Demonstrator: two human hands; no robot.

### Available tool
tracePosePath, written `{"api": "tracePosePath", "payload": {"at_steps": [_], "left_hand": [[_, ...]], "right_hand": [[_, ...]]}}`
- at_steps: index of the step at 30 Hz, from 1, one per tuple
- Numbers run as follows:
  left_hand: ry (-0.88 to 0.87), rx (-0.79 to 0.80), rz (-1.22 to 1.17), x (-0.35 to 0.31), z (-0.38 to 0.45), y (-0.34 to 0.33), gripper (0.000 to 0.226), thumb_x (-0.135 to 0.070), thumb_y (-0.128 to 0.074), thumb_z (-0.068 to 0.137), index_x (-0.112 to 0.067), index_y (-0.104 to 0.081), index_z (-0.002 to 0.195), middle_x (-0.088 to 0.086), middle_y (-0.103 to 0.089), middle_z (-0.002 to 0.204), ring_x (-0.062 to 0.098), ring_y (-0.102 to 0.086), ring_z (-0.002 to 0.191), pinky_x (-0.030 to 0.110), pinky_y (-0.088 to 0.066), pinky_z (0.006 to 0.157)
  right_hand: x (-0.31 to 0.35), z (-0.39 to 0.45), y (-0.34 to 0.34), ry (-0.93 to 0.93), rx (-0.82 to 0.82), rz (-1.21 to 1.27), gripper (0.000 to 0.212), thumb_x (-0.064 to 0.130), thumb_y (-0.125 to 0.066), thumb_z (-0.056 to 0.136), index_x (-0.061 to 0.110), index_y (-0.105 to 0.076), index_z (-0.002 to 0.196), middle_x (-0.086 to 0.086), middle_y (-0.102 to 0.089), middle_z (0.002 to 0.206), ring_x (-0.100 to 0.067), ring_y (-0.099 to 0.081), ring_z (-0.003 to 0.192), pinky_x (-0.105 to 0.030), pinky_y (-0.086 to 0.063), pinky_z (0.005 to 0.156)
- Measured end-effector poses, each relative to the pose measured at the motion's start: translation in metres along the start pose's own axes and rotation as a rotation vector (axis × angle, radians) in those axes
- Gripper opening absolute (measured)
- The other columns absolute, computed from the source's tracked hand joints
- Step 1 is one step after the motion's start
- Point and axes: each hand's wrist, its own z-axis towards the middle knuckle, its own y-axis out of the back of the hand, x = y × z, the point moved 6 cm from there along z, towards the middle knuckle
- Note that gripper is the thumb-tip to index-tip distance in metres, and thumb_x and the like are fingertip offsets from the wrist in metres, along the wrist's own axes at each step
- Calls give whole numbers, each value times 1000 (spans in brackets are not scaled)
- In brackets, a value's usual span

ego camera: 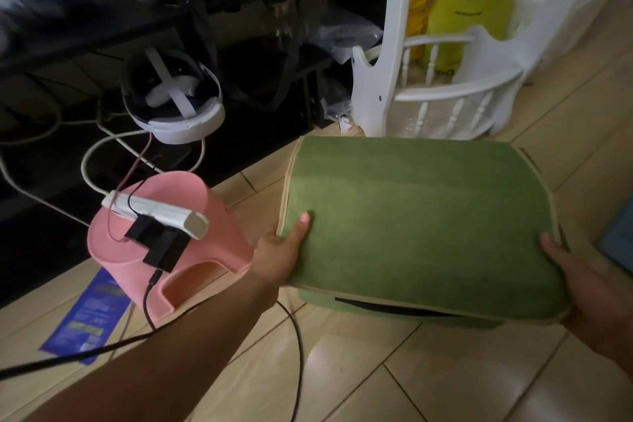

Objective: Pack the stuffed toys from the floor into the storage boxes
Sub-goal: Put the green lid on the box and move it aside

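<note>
Floor (342,370): pale wood-look planks, glossy, laid on the diagonal; carries everything listed.

Storage box (418,216): green felt-like fabric with cream piping along the edges, soft rounded rectangular form, lid closed, a dark slot handle on the near face. Held just above or on the floor, at centre right; which of the two cannot be told. No stuffed toys are in view.

White wooden frame (428,86): painted, with turned spindles and curved rails, standing beyond the box's far edge.

Pink plastic stool (164,267): smooth, moulded, with cut-out sides, left of the box; a white power strip (154,212) and a black adapter (161,243) lie on its top.

White headset (174,96): hard shell with straps, further off by the dark shelving.

Left hand (281,250): grips the box's left edge, thumb flat on the lid, fingers hidden beneath.

Right hand (589,288): clasps the box's right near corner, thumb on top.

Step in hand, as judged: placing or repositioning a box. Next move likely calls for setting it down and lifting the lid before any toy goes in.
</note>
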Motion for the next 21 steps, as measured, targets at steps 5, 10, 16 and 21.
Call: {"api": "tracePosePath", "payload": {"at_steps": [5, 10, 16, 21], "left_hand": [[-49, -44, 60, -2, 0, 4, 68, -72, -56, 75, -17, -61, 115, 3, -69, 105, 24, -68, 96, 39, -56, 91], [15, -55, -21, -10, -27, 10, 33, -50, -57, 92, -19, -67, 97, 3, -74, 98, 12, -72, 82, 24, -58, 75], [67, -149, -207, -75, -113, 37, 24, -40, -61, 92, -20, -65, 106, -6, -72, 100, 6, -68, 88, 15, -55, 65], [72, -284, -240, -153, -197, 86, 33, -36, -66, 90, -16, -66, 116, -4, -70, 109, 10, -66, 98, 19, -53, 79]], "right_hand": [[-5, 11, 6, -12, 14, 33, 62, 59, -73, 51, 21, -72, 101, -6, -69, 114, -21, -68, 95, -48, -54, 75], [9, -12, 13, -65, -16, -4, 65, 62, -77, 54, 20, -72, 102, -7, -65, 120, -19, -67, 100, -38, -58, 72], [108, -85, 9, -41, -54, -34, 73, 61, -71, 70, 19, -59, 128, -6, -60, 131, -25, -62, 113, -53, -52, 84], [221, -166, -30, 10, -98, -243, 61, 58, -69, 72, 17, -66, 116, 1, -69, 115, -26, -63, 111, -49, -53, 91]]}}
